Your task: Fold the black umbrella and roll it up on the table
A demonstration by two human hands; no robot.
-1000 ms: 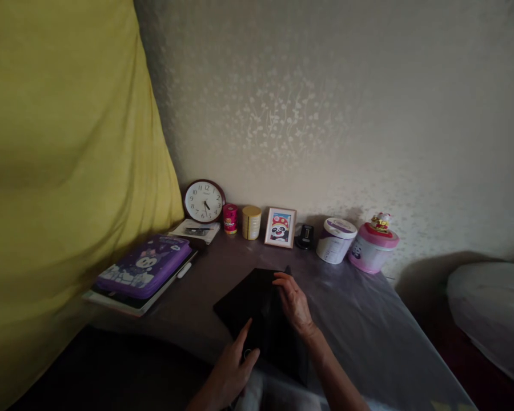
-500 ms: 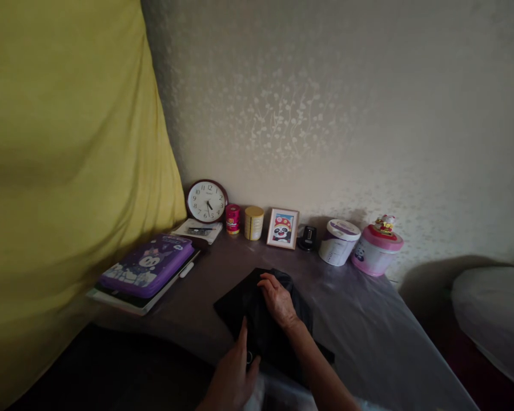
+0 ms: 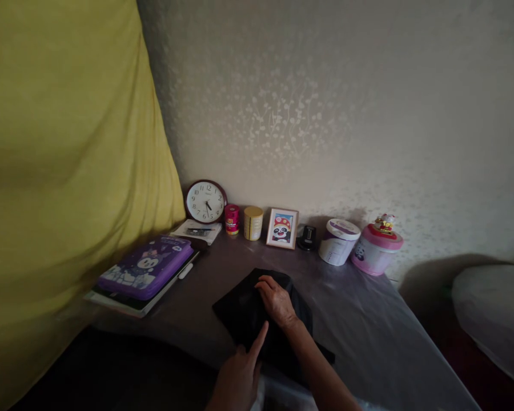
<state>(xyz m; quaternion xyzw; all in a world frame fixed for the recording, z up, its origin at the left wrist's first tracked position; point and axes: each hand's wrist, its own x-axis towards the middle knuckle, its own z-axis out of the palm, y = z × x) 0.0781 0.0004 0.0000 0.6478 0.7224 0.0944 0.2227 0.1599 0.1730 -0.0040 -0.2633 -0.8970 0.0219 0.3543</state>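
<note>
A black piece of folded fabric [image 3: 240,305], with loose pointed edges, lies on the table's near part; its exact kind is not clear. My right hand [image 3: 276,299] rests on top of it with fingers bent together, gripping the cloth. Nearer to me, my left hand [image 3: 242,368] is at the fabric's lower left side. Its index finger stretches out across the cloth towards my right wrist, and the other fingers are partly hidden in shadow. A narrow dark end of the fabric sticks out to the right, past my right forearm.
A purple case [image 3: 148,268] lies on books at left, beside a white marker [image 3: 185,271]. Along the wall stand a clock [image 3: 205,201], a pink can [image 3: 232,220], a yellow tin [image 3: 253,223], a panda picture frame [image 3: 281,228], a white tub [image 3: 338,242] and a pink tub [image 3: 376,251].
My left hand has shifted right and turned, so its index finger now points up and right over the fabric. The small ring seen beside it is now hidden. My right hand has barely moved.
</note>
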